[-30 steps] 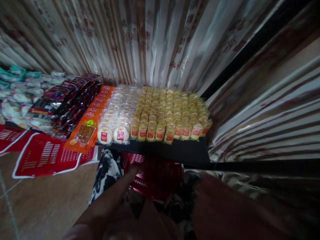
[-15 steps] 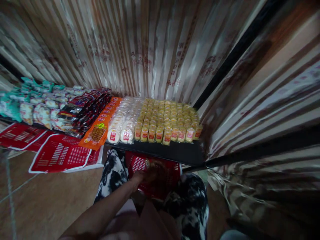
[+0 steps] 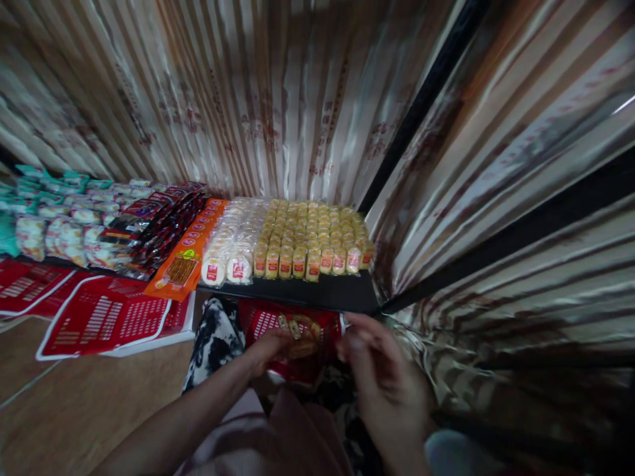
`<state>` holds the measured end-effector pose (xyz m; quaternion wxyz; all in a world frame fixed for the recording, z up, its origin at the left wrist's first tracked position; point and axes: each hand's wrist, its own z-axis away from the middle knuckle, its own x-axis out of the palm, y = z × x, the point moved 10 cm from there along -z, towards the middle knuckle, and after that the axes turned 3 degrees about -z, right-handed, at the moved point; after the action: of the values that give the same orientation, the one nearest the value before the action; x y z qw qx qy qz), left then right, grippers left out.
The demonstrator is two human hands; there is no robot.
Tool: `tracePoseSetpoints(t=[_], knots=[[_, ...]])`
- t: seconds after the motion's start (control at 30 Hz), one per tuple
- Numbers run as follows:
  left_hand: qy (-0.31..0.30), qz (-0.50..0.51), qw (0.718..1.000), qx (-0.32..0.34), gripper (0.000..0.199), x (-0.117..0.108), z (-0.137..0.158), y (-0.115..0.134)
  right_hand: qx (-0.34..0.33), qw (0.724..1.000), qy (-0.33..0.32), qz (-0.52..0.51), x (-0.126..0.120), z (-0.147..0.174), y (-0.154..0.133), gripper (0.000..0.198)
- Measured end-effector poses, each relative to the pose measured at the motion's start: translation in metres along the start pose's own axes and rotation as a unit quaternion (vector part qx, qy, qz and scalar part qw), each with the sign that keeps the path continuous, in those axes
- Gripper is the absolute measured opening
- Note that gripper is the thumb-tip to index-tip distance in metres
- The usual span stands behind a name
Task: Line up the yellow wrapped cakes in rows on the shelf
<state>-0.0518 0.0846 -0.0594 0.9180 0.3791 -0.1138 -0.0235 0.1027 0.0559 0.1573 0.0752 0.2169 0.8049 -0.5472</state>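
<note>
Your view now sits lower over the red basket (image 3: 317, 330) under the black shelf (image 3: 347, 296), beside the rows of yellow packs (image 3: 310, 241). Your right hand (image 3: 384, 383) has come into view, fingers loosely curled, holding nothing I can make out. Your left hand (image 3: 265, 350) now grasps small yellow packets (image 3: 296, 328) inside the basket.

Single head cam, worn high, pitched forward and down at the black shelf (image 3: 317, 294). Shelf sits mid-frame, near. Curtain (image 3: 278, 99) rises behind it, red baskets (image 3: 106, 317) left of it, floor (image 3: 64, 416) below-left. Wide lens, strong edge distortion. No second view, no overlap.
</note>
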Motion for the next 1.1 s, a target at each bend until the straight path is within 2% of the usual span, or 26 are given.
tracePoseSetpoints(t=[0.07,0.17,0.3,0.47,0.57,0.63,0.73,0.83,0.93,1.1], knots=[[-0.026,0.011,1.0,0.002,0.011,0.003,0.009,0.014,-0.004,0.998,-0.057,0.025,0.023,-0.001,0.007,0.029],[-0.036,0.011,0.999,0.009,0.018,0.004,0.019,0.033,-0.004,0.982,-0.177,0.064,0.059,0.003,0.041,0.035],[-0.036,-0.002,0.999,0.018,0.017,0.006,0.024,0.048,0.02,0.971,-0.23,0.059,0.074,0.013,0.081,0.041],[-0.046,0.035,0.998,-0.007,0.012,0.013,0.024,0.053,0.081,0.971,-0.224,0.006,0.073,0.013,0.097,0.03],[-0.058,0.094,0.994,0.021,0.018,0.018,0.023,0.065,0.122,0.972,-0.2,-0.028,0.068,0.009,0.106,0.031],[-0.089,0.105,0.989,0.056,0.02,0.026,0.024,0.075,0.15,0.97,-0.183,-0.055,0.065,0.007,0.112,0.033],[-0.119,0.057,0.984,0.121,0.024,0.038,0.025,0.087,0.178,0.963,-0.175,-0.099,0.066,0.006,0.117,0.035],[-0.081,-0.014,0.983,0.167,0.027,0.04,0.02,0.093,0.174,0.963,-0.178,-0.101,0.068,0.006,0.119,0.034],[-0.036,-0.084,0.975,0.202,0.024,0.04,0.014,0.099,0.153,0.976,-0.146,-0.056,0.063,0.002,0.121,0.031],[-0.027,-0.165,0.954,0.25,0.021,0.048,0.007,0.112,0.183,0.972,-0.124,-0.084,0.062,0.002,0.132,0.033]])
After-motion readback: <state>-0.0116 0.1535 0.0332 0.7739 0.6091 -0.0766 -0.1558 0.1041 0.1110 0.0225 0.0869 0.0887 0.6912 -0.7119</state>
